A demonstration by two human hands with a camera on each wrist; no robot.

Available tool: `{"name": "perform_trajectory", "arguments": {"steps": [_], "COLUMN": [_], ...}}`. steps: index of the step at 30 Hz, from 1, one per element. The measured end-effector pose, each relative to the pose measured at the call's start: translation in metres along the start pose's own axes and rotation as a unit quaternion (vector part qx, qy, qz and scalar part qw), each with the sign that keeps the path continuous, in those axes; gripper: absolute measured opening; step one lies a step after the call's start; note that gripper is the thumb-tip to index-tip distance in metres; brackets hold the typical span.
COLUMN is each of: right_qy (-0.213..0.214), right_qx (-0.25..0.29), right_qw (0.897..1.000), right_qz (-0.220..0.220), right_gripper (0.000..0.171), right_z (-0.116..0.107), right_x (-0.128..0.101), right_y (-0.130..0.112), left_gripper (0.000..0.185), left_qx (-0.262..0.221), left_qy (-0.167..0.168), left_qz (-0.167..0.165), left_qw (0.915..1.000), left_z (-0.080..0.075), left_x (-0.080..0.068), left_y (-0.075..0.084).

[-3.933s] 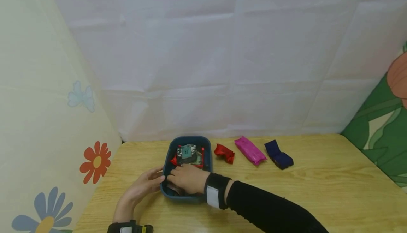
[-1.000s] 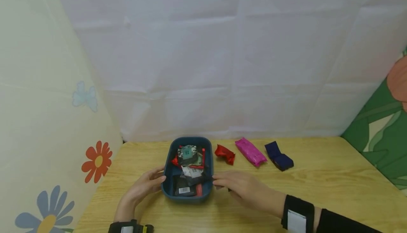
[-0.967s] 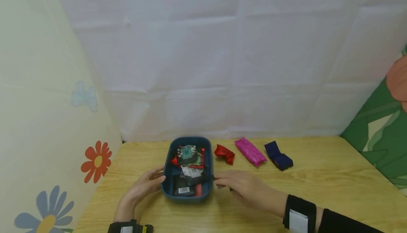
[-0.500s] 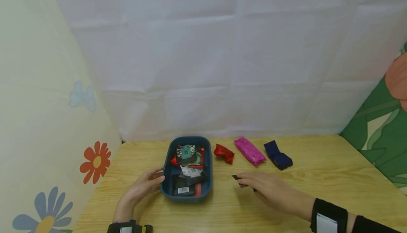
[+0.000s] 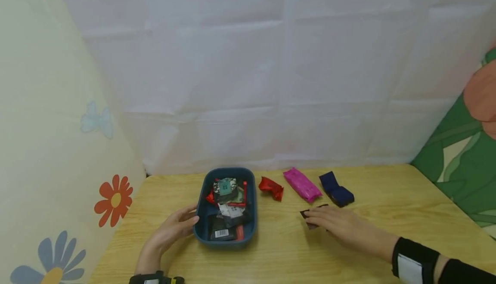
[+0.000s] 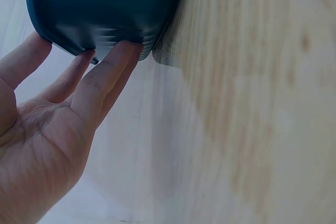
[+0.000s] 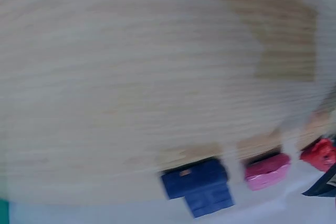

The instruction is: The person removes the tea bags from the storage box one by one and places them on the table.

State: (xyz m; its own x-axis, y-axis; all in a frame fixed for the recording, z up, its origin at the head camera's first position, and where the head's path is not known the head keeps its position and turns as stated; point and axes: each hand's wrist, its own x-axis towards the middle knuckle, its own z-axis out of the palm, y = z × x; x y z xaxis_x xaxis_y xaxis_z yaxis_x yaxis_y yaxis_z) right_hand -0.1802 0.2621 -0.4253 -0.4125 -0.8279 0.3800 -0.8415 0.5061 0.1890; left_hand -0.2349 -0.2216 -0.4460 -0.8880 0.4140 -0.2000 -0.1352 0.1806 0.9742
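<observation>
- Right hand [image 5: 341, 228]: lies low over the bench [image 5: 387, 215], near its middle. The fingers [image 5: 315, 220] pinch a small dark packet [image 5: 310, 213], whose corners stick out past the fingertips on the far side.
- Dark packet: just off the near end of the navy packet [image 5: 336, 190], between it and the right hand; whether it touches the bench cannot be told.
- Left hand [image 5: 170, 231]: fingers [image 6: 102, 74] straight and slightly spread, tips pressed against the outer left wall of the blue tray [image 5: 200, 232].
- Blue tray: toward the left of the bench, near the back edge; holds a heap of small packets [image 5: 226, 208] in black, red and green.
- Red packet [image 5: 271, 188], pink packet [image 5: 302, 184], navy packet: in a row along the back edge, right of the tray, each apart from the next.
- Black wristbands on both forearms.
</observation>
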Motion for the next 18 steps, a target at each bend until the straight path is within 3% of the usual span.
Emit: {"name": "perform_trajectory", "arguments": {"steps": [6,14,18], "right_qy": [-0.021,0.046,0.055], "right_qx": [-0.028,-0.049,-0.059], "right_qw": [0.999,0.998,0.997], "right_qz": [-0.006,0.012,0.011], "right_gripper": [0.059,0.056,0.054], "right_z": [0.000,-0.004,-0.005], "right_x": [-0.013,-0.023,-0.027], "right_y": [0.016,0.033,0.039], "left_gripper": [0.067,0.068,0.068], "left_qx": [-0.002,0.000,0.003], "left_qy": [-0.001,0.009,0.010], "left_qz": [-0.003,-0.012,-0.013], "left_qw": [1.0000,0.9999,0.9999], "left_z": [-0.001,0.000,0.000], "left_x": [0.000,-0.001,-0.001], "left_y": [0.000,0.000,0.000]}}
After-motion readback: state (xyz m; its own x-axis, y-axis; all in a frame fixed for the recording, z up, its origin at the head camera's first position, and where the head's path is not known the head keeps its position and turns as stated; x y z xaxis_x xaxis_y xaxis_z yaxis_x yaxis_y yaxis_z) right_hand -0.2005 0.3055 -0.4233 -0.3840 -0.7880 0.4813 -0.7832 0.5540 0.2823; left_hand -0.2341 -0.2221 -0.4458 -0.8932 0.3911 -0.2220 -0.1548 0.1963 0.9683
